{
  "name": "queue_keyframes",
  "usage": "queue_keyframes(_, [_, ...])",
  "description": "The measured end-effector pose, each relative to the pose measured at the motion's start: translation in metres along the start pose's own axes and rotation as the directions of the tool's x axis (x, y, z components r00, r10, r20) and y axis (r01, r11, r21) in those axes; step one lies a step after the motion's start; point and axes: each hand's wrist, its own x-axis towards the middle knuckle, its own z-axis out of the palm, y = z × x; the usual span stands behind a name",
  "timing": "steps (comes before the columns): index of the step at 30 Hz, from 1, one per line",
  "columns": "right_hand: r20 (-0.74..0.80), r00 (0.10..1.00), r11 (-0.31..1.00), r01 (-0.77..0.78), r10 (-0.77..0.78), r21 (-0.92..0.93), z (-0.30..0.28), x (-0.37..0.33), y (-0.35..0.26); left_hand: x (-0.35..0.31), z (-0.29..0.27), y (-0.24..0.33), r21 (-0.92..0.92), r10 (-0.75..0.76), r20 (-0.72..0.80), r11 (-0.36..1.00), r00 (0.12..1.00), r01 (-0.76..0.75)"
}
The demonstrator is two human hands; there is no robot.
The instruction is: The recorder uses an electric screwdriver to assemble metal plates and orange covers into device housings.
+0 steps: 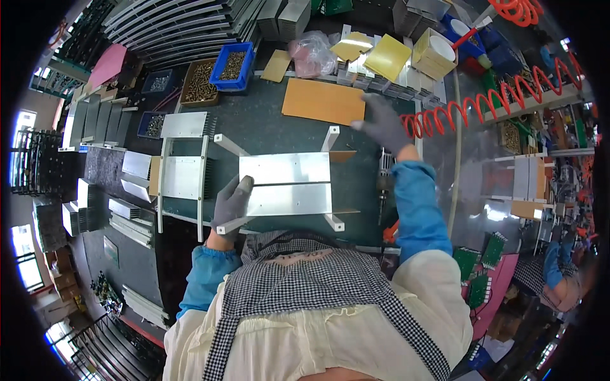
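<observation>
my grey-gloved left hand point(231, 200) grips the left edge of the smooth, shiny metal frame point(286, 168), which lies on the dark green counter point(257, 117), long axis left to right, pale square-ended legs point(232, 146) jutting from its corners. my right hand point(384, 122) spreads at the right end of the flat orange sheet point(323, 101); i can't tell whether it grips.

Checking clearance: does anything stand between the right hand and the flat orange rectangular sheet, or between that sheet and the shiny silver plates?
Nothing visible between the gloved right hand and flat orange rectangular sheet. Toward the shiny silver plates, one square metal leg juts into the gap.
</observation>
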Motion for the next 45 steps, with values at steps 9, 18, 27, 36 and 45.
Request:
queue_keyframes(9, [0.48,0.875,0.912,0.144,0.065,-0.385,0.078,0.062,0.019,-0.001,0.002,0.004,0.041,-0.018,-0.028,0.999,0.999,0.019])
queue_keyframes(18, [0.443,0.885,0.876,0.322,-0.144,-0.36,0.045,0.054,0.019,0.003,-0.001,-0.003,0.038,-0.007,-0.024,0.999,1.0,0.008])
queue_keyframes(27, [-0.668,0.671,0.813,0.165,0.323,0.558,-0.084,-0.018,-0.038,0.001,-0.003,-0.004,-0.005,0.038,0.021,0.999,0.999,-0.038])
queue_keyframes(36, [-0.139,0.846,-0.031,0.18,0.514,0.983,-0.071,-0.152,-0.2,0.002,-0.012,-0.009,-0.001,0.038,0.075,0.999,0.996,-0.038])
queue_keyframes(45, [0.238,0.948,-0.162,-0.206,0.211,0.965,0.01,-0.129,-0.283,0.042,-0.039,-0.056,0.348,0.463,0.318,0.755,0.827,-0.556])
